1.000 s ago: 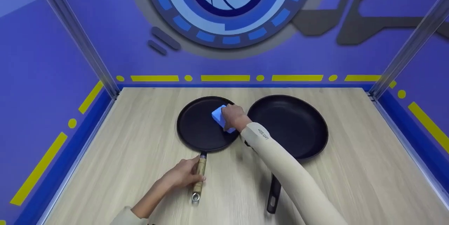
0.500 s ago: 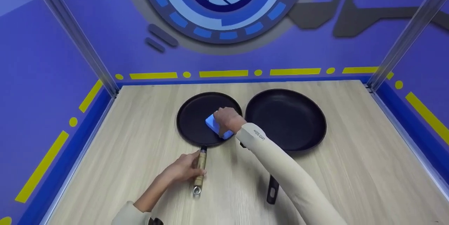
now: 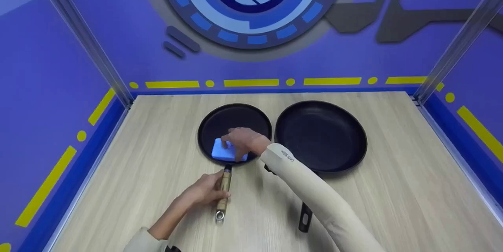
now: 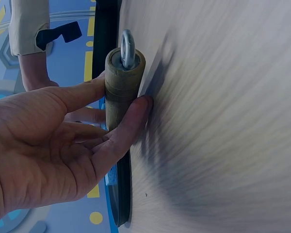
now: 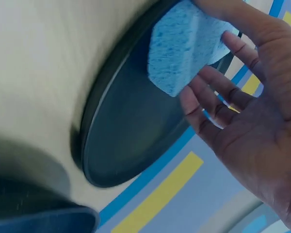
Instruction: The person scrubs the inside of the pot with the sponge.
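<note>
A flat black pan (image 3: 235,120) lies on the table at centre left, its bamboo-look handle (image 3: 223,193) pointing toward me. My left hand (image 3: 204,190) pinches that handle between thumb and fingers; in the left wrist view the handle (image 4: 122,80) ends in a metal ring. My right hand (image 3: 243,141) grips a blue sponge (image 3: 221,152) on the near part of the pan's surface. Seen from the right wrist, the porous sponge (image 5: 174,51) sits between the thumb and fingertips of the right hand (image 5: 262,104), against the dark pan (image 5: 131,131).
A deeper black frying pan (image 3: 320,136) stands right beside the flat one, its black handle (image 3: 305,217) partly under my right forearm. Printed blue walls (image 3: 251,67) with metal corner posts close off the back and sides of the wooden table (image 3: 157,134).
My right hand has wiped the sponge from the pan's right side leftward and toward me, near the handle joint. The left hand keeps its hold on the handle.
</note>
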